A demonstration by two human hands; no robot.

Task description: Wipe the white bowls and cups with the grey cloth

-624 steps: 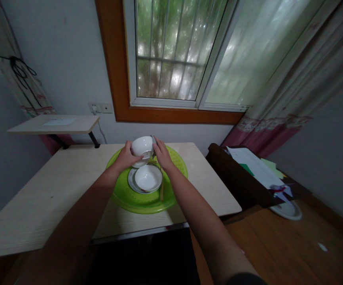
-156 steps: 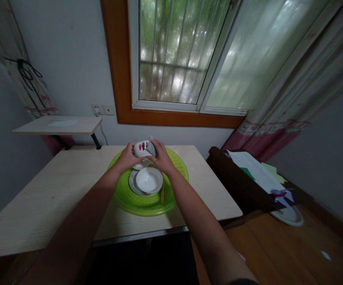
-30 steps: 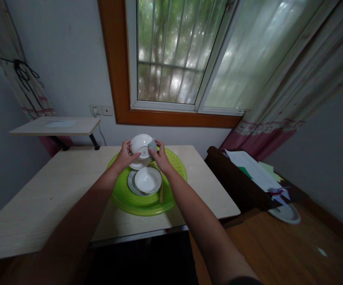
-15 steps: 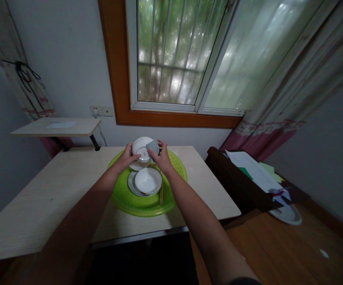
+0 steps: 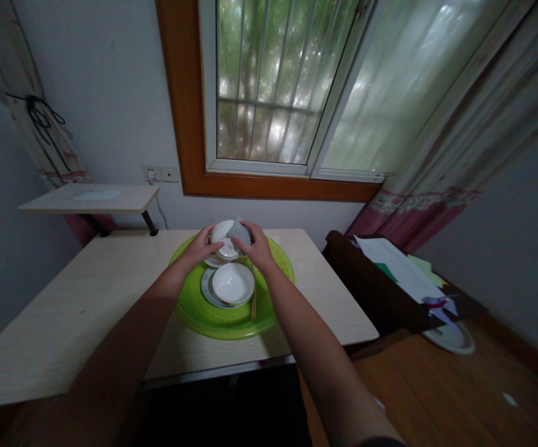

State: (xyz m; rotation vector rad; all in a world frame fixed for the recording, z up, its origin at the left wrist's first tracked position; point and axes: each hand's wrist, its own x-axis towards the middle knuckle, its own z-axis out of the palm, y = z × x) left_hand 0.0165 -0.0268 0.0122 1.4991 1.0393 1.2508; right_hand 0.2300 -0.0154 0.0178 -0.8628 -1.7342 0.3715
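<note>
My left hand point(image 5: 202, 246) is closed on the left rim of a white bowl point(image 5: 223, 231), which is tilted with its underside towards me. My right hand point(image 5: 255, 245) grips a grey cloth point(image 5: 240, 233) against the bowl's right side. Below them a large green round tray point(image 5: 226, 329) lies on the table. On it, nearer to me, another white bowl point(image 5: 233, 284) sits on a plate point(image 5: 206, 288). Part of a further white dish point(image 5: 213, 259) shows under the held bowl. Chopsticks point(image 5: 254, 298) lie to the right of the stacked bowl.
The pale wooden table point(image 5: 124, 298) stands against the wall under a barred window point(image 5: 273, 93). A small raised shelf point(image 5: 92, 198) with a paper on it is at the left. On the right, papers point(image 5: 399, 267) lie on a dark brown piece of furniture point(image 5: 362, 279).
The held bowl has turned and tilted slightly, and the grey cloth has shifted on its surface. Both hands have stayed nearly in place. The dishes on the tray have not moved.
</note>
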